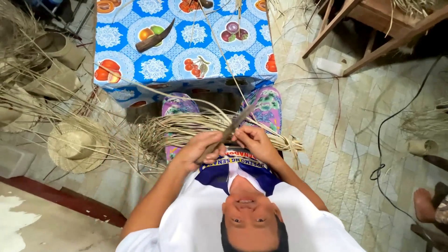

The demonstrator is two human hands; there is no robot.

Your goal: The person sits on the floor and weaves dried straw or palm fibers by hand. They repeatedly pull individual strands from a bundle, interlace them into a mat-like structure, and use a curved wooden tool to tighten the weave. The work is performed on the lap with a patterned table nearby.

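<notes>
My left hand is shut around the handle of a knife, whose blade points up and to the right. My right hand pinches a thin straw strip right beside the blade; the strip runs up over the table. A bundle of dried straw strips lies across my lap, on legs in colourful patterned trousers. Both hands sit close together just above the bundle.
A table with a blue fruit-patterned cloth stands in front, a second knife on it. A woven straw hat and other woven pieces lie left. Wooden furniture legs, a black cable and another person's foot are right.
</notes>
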